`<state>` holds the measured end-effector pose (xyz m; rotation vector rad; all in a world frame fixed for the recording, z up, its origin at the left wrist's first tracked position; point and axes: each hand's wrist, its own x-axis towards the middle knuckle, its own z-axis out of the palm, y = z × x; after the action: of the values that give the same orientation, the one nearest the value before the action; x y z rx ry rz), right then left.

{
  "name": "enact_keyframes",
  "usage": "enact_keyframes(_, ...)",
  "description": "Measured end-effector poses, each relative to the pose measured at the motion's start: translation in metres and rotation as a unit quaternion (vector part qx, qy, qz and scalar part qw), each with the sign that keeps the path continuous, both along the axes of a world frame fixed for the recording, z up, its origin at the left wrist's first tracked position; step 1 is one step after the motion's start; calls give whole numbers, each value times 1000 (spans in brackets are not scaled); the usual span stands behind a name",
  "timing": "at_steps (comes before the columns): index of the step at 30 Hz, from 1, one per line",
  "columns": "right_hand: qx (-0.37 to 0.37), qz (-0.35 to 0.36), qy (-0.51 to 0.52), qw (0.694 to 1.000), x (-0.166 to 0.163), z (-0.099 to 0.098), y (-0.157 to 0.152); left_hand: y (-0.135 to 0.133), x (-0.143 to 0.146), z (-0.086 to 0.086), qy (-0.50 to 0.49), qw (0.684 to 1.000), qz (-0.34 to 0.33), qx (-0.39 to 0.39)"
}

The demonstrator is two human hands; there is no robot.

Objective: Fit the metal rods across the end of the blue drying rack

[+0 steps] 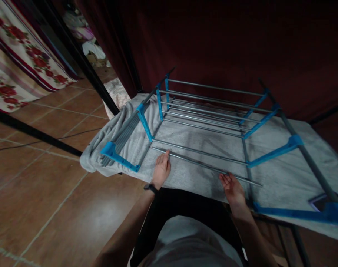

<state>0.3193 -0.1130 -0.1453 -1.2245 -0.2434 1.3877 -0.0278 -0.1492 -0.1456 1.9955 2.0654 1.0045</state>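
Observation:
A loose thin metal rod [195, 161] lies between my hands, slanting across the near side of a rack frame with blue plastic brackets [145, 124] and dark grey tubes. My left hand [161, 167], with a dark band on its wrist, pinches the rod near its left end. Farther right, my right hand [232, 187] has its fingertips closed on the same rod, palm turned up. Several metal rods [205, 123] span the rack's farther brackets. The rod's right end passes over the frame's lower right tube.
A grey blanket [191, 178] covers the surface under the rack. A bundle of grey rods [126, 133] rests at the left, and a phone [319, 202] at the right. Black posts [85, 63] and a dark red curtain [213, 48] stand around. A cable [46, 140] crosses the tiled floor.

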Motion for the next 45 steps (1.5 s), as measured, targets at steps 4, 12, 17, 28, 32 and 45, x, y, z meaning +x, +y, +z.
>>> enact_keyframes(4, 3, 5, 12, 1000, -2, 0, -1, -1, -2, 1, -148, 989, 7, 18)
enact_keyframes(12, -6, 8, 10, 1000, -5, 1, 2, 15, -14, 19, -584, 787, 156, 121)
enact_keyframes(17, -22, 9, 25, 999, -6, 0, 5, 22, -25, 33, -689, 698, 172, 94)
enact_keyframes(28, -21, 18, 48, 998, -7, 1, 8, 25, -24, 47, -744, 651, 139, 52)
enact_keyframes(32, -8, 9, 53, 999, -5, 3, 10, 26, -28, 51, -747, 647, 146, 54)
enact_keyframes(45, 42, -29, 41, 998, 19, 7, 16, 25, -47, 65, -758, 613, 207, 82)
